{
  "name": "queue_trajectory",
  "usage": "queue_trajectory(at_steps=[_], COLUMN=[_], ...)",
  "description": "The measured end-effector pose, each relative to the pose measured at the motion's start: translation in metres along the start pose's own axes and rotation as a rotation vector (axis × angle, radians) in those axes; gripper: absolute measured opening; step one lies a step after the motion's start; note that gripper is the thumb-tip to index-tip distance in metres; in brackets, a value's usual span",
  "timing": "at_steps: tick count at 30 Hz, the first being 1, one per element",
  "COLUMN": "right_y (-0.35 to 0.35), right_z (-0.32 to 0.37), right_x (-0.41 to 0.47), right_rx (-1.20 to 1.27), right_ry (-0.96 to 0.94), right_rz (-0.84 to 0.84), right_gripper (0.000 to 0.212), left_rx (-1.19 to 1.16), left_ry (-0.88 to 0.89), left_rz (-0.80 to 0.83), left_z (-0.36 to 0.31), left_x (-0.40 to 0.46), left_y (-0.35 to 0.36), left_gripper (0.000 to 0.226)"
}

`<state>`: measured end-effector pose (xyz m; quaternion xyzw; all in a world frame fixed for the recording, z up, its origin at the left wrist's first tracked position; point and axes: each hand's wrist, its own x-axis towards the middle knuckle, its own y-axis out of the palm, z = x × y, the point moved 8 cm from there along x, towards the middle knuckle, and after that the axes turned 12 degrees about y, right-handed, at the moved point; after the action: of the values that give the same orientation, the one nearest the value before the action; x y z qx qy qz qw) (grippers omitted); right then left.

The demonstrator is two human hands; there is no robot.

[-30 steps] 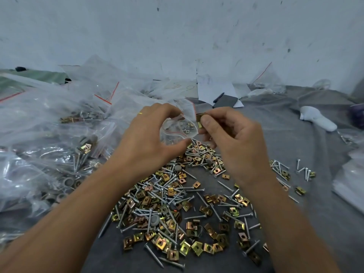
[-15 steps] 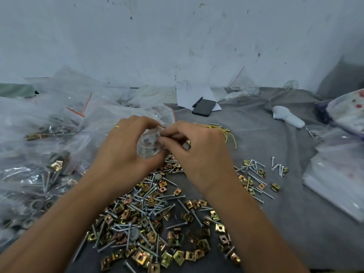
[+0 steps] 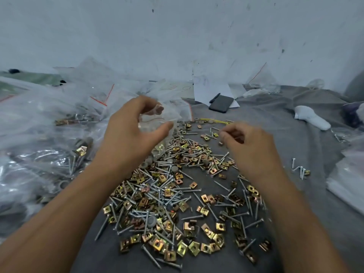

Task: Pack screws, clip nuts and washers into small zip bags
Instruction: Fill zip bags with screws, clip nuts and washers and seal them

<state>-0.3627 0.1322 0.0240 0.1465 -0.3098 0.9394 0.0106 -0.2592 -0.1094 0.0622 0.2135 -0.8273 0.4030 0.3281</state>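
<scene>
Left hand (image 3: 136, 133) pinches small zip bag (image 3: 157, 119) open-side up; right hand (image 3: 248, 142) loosely curled, grip blurred, can't tell. Tip: grab screws (image 3: 169, 196) head-first, keep bag mouth wide.

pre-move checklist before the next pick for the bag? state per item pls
1. Small zip bag in left hand: ok, fingers curled round it.
2. Bag mouth open: cannot tell, plastic is clear and blurred.
3. Right hand free for a pick: cannot tell, fingers curled, blurred.
4. Screws and clip nuts loose on the grey cloth: ok.
5. Grey washers available: ok, a few in the pile.
</scene>
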Motion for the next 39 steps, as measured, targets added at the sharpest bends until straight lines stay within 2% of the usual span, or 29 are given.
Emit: queue_trajectory(at_steps=[7,12,15,19,24,27,31,34,39], right_y=[0.037,0.053,0.045,0.05,0.054,0.054,0.049,0.072,0.089], right_z=[0.011,0.01,0.004,-0.005,-0.001,-0.001,0.022,0.038,0.038], right_x=[-0.01,-0.012,-0.008,-0.01,-0.01,-0.01,-0.018,-0.033,-0.04], right_rx=[-0.084,-0.208,-0.266,-0.417,-0.474,-0.402,0.003,-0.095,-0.196], right_ry=[-0.088,-0.088,-0.062,-0.033,-0.04,-0.034,-0.13,-0.258,-0.309], right_rz=[0.18,0.211,0.16,0.225,0.247,0.244,0.283,0.411,0.444], right_gripper=[0.008,0.01,0.014,0.009,0.01,0.013,0.018,0.015,0.011], left_rx=[-0.036,-0.121,-0.265,-0.533,-0.582,-0.57,-0.538,-0.51,-0.492], left_ry=[-0.054,-0.173,-0.243,-0.334,-0.456,-0.505,-0.508,-0.458,-0.427], left_rz=[-0.2,-0.085,-0.143,-0.195,-0.142,-0.14,-0.149,-0.163,-0.16], left_z=[0.006,0.023,0.032,0.041,0.052,0.056,0.058,0.056,0.051], left_x=[-0.001,-0.003,-0.003,-0.006,-0.012,-0.014,-0.012,-0.009,-0.009], left_y=[-0.017,0.0,0.004,0.012,0.024,0.026,0.022,0.018,0.015], left_gripper=[0.02,0.027,0.032,0.035,0.038,0.037,0.034,0.028,0.026])
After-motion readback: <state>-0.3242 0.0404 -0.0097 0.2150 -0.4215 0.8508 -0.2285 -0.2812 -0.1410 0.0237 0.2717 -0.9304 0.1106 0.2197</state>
